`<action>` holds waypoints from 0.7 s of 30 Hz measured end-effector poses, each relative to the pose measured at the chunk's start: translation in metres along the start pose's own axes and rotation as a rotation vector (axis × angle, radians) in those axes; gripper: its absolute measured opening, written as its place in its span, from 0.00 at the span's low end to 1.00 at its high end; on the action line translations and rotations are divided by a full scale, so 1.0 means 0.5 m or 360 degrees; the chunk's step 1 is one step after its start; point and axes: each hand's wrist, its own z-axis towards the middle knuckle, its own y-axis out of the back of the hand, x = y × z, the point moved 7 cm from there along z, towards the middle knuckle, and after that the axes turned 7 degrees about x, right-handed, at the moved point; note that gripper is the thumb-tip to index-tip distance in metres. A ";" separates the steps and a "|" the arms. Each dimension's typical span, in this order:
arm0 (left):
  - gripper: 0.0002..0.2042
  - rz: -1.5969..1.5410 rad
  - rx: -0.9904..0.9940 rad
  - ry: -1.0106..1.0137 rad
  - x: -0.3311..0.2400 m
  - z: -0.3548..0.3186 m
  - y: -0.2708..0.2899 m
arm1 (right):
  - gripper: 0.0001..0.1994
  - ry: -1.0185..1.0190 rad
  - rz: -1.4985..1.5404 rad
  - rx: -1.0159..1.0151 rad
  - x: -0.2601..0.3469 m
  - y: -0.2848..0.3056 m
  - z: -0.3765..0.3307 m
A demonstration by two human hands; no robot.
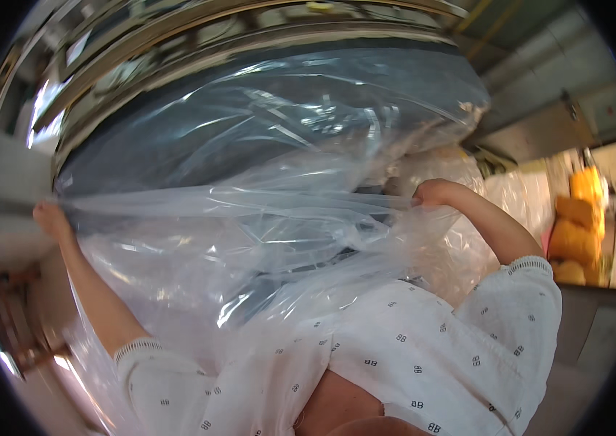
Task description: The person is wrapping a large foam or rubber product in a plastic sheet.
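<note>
A large sheet of clear plastic film [286, 211] is stretched taut between my two hands. At the far left my left hand [51, 220] is closed around its edge, arm held straight out. My right hand [435, 192] grips the gathered film on the right, with that elbow bent. The film reaches over a dark surface [170, 156] in front of me and hangs in loose, shiny folds toward my chest. Whether it is one layer or several I cannot tell.
Long rails of a machine frame [199, 22] run across the back. More bunched clear plastic [526, 200] lies at the right, beside a stack of yellow-orange bundles [577, 225]. A grey metal panel [540, 131] stands at the far right. Brown framework [21, 312] is at lower left.
</note>
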 end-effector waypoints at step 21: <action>0.13 0.1658 -0.0061 -0.0573 0.085 0.035 0.063 | 0.16 -0.0264 0.0400 -0.3370 -0.324 0.483 -0.298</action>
